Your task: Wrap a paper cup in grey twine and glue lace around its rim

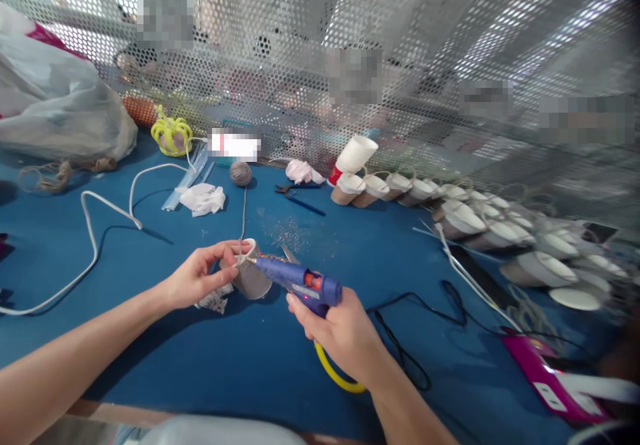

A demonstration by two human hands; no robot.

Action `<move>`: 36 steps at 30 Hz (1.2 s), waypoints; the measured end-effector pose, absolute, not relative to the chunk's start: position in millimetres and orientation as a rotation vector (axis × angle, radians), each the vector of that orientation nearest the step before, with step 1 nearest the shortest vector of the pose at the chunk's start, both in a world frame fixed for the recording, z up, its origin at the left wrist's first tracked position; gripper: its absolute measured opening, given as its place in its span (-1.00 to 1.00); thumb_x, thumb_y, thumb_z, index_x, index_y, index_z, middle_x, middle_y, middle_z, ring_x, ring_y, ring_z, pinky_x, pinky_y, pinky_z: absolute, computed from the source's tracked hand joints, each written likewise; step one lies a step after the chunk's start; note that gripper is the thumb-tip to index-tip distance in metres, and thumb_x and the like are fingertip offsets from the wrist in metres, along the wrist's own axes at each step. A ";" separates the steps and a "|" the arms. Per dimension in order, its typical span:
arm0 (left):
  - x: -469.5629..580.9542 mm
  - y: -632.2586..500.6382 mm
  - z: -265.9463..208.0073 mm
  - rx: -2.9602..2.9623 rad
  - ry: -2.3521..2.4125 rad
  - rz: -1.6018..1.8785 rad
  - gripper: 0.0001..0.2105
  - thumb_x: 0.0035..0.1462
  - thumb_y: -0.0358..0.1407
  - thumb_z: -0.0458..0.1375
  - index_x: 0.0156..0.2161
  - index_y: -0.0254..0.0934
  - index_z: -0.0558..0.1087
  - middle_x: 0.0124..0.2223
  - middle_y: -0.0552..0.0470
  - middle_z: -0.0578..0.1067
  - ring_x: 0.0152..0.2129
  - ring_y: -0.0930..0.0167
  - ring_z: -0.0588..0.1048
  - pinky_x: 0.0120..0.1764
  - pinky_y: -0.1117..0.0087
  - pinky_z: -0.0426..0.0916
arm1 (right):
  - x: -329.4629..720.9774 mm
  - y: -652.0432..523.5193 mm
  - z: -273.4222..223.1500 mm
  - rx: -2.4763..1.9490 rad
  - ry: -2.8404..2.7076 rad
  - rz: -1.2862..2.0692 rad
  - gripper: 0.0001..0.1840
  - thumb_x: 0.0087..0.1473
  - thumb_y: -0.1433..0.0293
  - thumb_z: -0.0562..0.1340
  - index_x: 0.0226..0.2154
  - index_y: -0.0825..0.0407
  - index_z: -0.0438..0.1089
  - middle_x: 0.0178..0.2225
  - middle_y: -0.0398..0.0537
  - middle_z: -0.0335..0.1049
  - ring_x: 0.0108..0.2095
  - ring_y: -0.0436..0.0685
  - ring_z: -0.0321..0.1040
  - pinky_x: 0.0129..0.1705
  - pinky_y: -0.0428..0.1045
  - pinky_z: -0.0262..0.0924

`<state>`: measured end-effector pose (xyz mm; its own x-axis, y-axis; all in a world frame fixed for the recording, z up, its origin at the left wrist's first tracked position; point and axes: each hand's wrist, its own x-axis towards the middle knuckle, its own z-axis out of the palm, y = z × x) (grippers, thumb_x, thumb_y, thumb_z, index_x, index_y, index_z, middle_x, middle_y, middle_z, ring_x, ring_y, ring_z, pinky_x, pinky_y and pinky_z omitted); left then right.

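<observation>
Located the cup (pixel 254 282) on the tabletop (pixel 185 372), between both hands, just beside a crumpled tissue (pixel 215 302). Noted left hand (pixel 203 275) with fingers drawn together on a grey cord (pixel 244 212), against the upper end of the cup; cannot tell whether also gripping the cup wall. Noted right hand (pixel 345 332) with fingers clamped around the handle of a blue glue gun (pixel 300 282); cannot tell whether squeezing the trigger.

Observed nozzle (pixel 251 260) pointed towards the left fingertips, with very little margin. Rate burned fingers as the foremost hazard, from a small slip of the gun or an overrun of melted glue. Judge likely hot, going by the lit red spot on the gun body.

Traced the cord back to a ball (pixel 241 174) farther up the tabletop. Could lift or shift off its line if pulled taut before any glue sets. Could also smear or bond to skin if pressed too early.

Found black cable (pixel 429 378) lying in loose loops near the right forearm; could snag and drag the nozzle off aim. Found yellow handle (pixel 340 375) directly below the right hand; could obstruct a lowered wrist.
</observation>
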<state>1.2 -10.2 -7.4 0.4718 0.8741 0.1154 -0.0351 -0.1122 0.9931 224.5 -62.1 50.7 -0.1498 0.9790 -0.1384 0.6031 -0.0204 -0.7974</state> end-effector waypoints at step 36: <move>-0.1 -9.9 -4.7 1.510 0.758 0.906 -0.80 0.09 -0.21 0.13 -0.45 -0.30 0.30 0.09 -0.23 0.38 0.14 0.18 0.22 0.15 0.07 0.07 | 234.7 -53.4 40.5 -1.633 -1.768 0.975 -0.66 -0.02 0.19 0.15 -0.68 0.02 0.27 -0.83 -0.20 0.20 -0.74 0.02 0.27 -0.67 -0.11 0.20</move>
